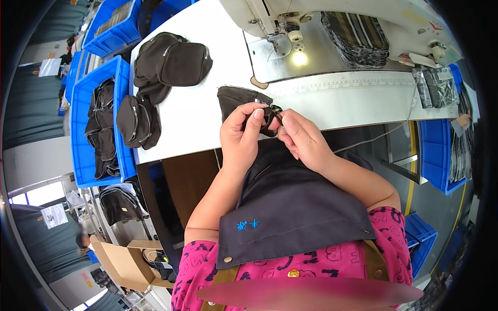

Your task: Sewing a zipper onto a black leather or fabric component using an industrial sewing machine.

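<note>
A small dark brown fabric piece with a zipper [236,101] hangs over the white table's front edge, in front of my body. My left hand [240,136] pinches its zipper edge between thumb and fingers. Close beside it, my right hand [305,139] is closed on the same piece's right end, where a narrow strip sticks up between the fingertips. My fingers hide part of the zipper. To the left on the table lie several dark brown zippered pouches [184,64], with another rounded pouch [137,122] nearer the table's left edge.
A white sewing machine [254,18] stands at the back, its lamp lit. Behind the needle sits a stack of striped fabric pieces [358,39]. A blue crate [124,83] of dark pouches adjoins the table's left edge; another blue crate [436,150] stands low right. A ruler strip [353,87] crosses the table.
</note>
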Motion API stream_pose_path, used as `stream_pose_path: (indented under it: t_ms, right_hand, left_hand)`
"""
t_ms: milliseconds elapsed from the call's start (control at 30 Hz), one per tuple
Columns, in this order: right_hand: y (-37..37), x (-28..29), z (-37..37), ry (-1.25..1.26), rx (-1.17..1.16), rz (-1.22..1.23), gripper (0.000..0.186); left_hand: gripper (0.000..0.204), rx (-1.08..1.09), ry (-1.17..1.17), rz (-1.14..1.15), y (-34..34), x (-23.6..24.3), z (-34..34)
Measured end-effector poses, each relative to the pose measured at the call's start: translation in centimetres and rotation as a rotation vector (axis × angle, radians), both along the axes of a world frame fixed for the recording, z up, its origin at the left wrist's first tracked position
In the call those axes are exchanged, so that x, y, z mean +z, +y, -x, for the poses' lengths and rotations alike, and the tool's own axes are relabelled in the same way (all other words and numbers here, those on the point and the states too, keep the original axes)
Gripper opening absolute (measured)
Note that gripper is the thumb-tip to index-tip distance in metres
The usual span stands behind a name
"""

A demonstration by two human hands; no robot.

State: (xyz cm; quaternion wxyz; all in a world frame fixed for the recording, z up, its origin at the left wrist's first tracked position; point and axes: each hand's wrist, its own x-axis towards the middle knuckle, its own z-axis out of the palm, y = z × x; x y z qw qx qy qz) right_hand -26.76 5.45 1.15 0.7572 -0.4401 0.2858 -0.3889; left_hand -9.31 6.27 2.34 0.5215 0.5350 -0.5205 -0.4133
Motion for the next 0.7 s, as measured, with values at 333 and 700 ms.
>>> stream_pose_path:
  t_ms: [333, 700]
  right_hand:
    - [-0.23, -0.29, -0.33, 0.037, -0.029, 0.02, 0.038]
    - [-0.23, -0.66, -0.59, 0.072, -0.052, 0.065, 0.037]
  left_hand:
    - [0.014, -0.04, 0.119, 0.013, 0.22, 0.08, -0.04]
    - [0.015, -0.041, 0.124, 0.006, 0.2, 0.02, -0.08]
